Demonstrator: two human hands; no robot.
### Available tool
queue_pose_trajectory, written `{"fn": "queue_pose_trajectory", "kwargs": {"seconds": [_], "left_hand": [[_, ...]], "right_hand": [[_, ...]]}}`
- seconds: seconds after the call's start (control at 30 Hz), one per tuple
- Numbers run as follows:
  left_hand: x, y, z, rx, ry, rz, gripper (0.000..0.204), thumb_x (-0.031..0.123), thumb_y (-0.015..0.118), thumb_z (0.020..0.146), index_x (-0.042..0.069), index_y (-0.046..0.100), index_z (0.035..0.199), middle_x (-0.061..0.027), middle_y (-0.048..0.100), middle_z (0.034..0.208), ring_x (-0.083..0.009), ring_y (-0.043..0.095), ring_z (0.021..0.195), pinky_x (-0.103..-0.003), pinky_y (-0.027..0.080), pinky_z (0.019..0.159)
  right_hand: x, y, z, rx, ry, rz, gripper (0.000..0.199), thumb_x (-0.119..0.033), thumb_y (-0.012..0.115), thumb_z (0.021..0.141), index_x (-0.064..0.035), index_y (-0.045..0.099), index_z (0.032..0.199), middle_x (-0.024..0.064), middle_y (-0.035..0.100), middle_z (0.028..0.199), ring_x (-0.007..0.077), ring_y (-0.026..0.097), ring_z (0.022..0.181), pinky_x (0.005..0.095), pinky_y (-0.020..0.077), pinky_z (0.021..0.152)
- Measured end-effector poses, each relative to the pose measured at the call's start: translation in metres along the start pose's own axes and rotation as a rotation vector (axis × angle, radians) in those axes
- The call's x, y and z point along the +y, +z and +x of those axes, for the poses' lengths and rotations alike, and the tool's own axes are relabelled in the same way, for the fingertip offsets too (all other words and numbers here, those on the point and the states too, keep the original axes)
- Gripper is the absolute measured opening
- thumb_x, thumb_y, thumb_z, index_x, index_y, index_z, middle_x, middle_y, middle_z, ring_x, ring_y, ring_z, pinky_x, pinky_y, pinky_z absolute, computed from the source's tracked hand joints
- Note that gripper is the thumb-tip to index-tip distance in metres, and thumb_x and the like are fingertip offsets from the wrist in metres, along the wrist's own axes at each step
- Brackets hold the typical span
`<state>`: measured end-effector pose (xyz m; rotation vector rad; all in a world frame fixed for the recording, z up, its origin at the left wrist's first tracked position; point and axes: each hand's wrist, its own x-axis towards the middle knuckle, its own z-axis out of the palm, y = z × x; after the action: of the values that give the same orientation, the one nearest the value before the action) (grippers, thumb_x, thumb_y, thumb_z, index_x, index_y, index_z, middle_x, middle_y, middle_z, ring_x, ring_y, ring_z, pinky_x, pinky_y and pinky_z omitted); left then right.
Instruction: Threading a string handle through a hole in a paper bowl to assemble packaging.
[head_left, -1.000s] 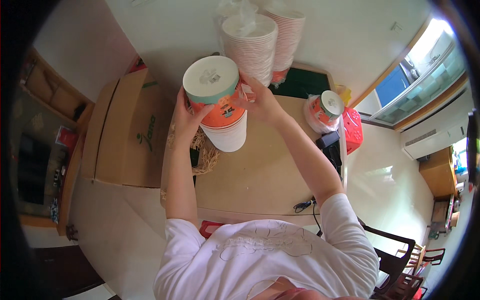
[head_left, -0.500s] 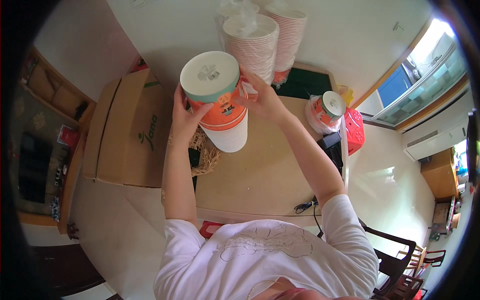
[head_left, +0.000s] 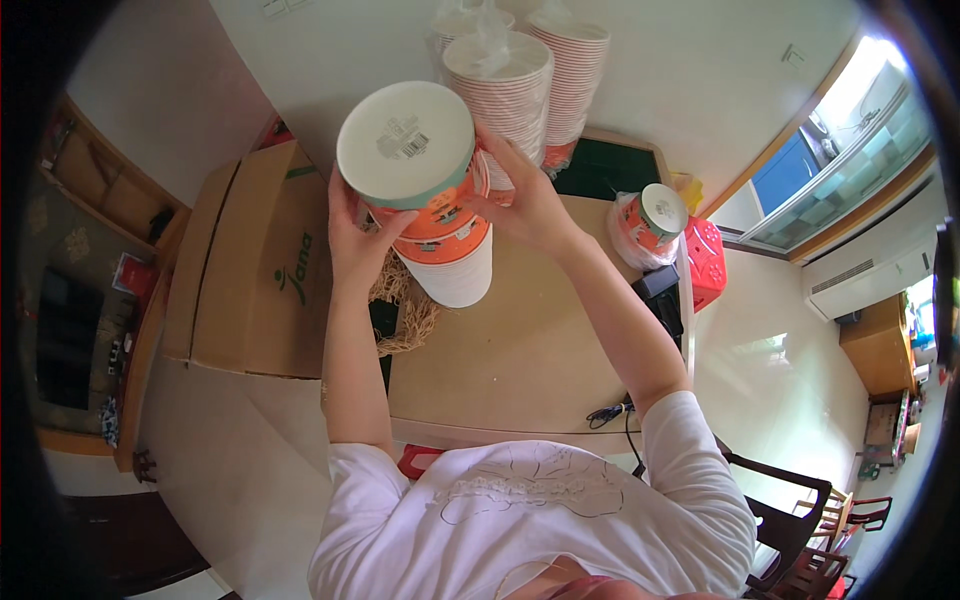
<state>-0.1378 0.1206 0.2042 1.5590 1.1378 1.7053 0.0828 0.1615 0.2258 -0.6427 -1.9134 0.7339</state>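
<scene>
A large orange-and-green paper bucket (head_left: 405, 145) is upside down between my hands, its white base facing up. My left hand (head_left: 358, 240) holds its left side with the thumb across the front. Round its right side curve the fingers of my right hand (head_left: 525, 195), thumb also at the front. Directly below, an upturned stack of nested paper buckets (head_left: 455, 272) stands on the table, with an orange band above its white rims. I cannot make out whether the held bucket still overlaps the stack. Dry straw-like strands (head_left: 405, 325) lie beside the stack's left side.
Plastic-wrapped bucket stacks (head_left: 497, 100) stand against the wall. A smaller wrapped bucket (head_left: 655, 220) sits at the table's right edge, near a black box (head_left: 657, 282) and cable (head_left: 608, 413). A cardboard carton (head_left: 250, 270) is at left, a red stool (head_left: 707, 260) at right.
My hands and the held bucket have moved up toward the head camera and slightly left. More of the orange band on the stack below shows. The stack stays standing on the table.
</scene>
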Motion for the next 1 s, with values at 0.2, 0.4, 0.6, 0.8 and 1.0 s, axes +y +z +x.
{"fn": "queue_pose_trajectory", "kwargs": {"seconds": [0.2, 0.4, 0.6, 0.8, 1.0], "left_hand": [[0.045, 0.004, -0.005, 0.176, 0.111, -0.089, 0.098, 0.003, 0.084, 0.058, 0.008, 0.03, 0.141, -0.0072, 0.04, 0.137, -0.0202, 0.041, 0.127, -0.038, 0.034, 0.107], [0.093, 0.01, -0.039, 0.007, -0.039, -0.211, 0.077, 0.015, 0.068, 0.074, 0.004, 0.03, 0.14, -0.0079, 0.042, 0.135, -0.0189, 0.045, 0.121, -0.036, 0.037, 0.103], [0.085, 0.017, -0.093, -0.558, -0.377, 0.158, 0.06, 0.019, 0.068, 0.084, -0.003, 0.043, 0.134, -0.0134, 0.06, 0.11, -0.0225, 0.058, 0.094, -0.033, 0.049, 0.074], [0.131, 0.012, -0.096, -1.177, 0.252, -1.104, 0.026, 0.023, 0.072, 0.084, 0.0, 0.059, 0.082, -0.0081, 0.064, 0.084, -0.023, 0.06, 0.079, -0.03, 0.048, 0.071], [0.159, 0.019, -0.144, -1.371, 0.648, -1.55, 0.08, 0.045, 0.052, 0.088, 0.013, 0.014, 0.151, -0.0132, 0.01, 0.157, -0.0294, 0.009, 0.144, -0.043, 0.009, 0.117]], "right_hand": [[-0.065, -0.025, 0.001, 0.003, -0.101, 0.048, 0.09, -0.003, 0.077, 0.069, -0.0094, 0.03, 0.146, 0.0153, 0.029, 0.15, 0.0312, 0.034, 0.136, 0.0373, 0.0358, 0.107], [-0.096, -0.068, -0.042, -0.232, -0.324, -0.451, 0.095, -0.003, 0.081, 0.055, -0.0192, 0.042, 0.141, 0.0195, 0.026, 0.15, 0.038, 0.033, 0.134, 0.0462, 0.0346, 0.106], [-0.092, -0.099, -0.117, -0.043, 0.067, -0.518, 0.059, -0.008, 0.071, 0.071, -0.0128, 0.056, 0.127, 0.0176, 0.052, 0.133, 0.0363, 0.056, 0.115, 0.0403, 0.046, 0.094], [0.041, -0.077, -0.252, -0.314, 0.934, -0.398, 0.034, -0.01, 0.049, 0.082, -0.0002, 0.055, 0.113, 0.0229, 0.066, 0.092, 0.0342, 0.067, 0.077, 0.0392, 0.0531, 0.071], [0.074, -0.022, -0.25, -0.477, 1.346, -0.185, 0.037, -0.013, 0.047, 0.082, -0.0017, 0.054, 0.116, 0.0233, 0.066, 0.087, 0.0295, 0.067, 0.059, 0.0364, 0.0545, 0.058]]}}
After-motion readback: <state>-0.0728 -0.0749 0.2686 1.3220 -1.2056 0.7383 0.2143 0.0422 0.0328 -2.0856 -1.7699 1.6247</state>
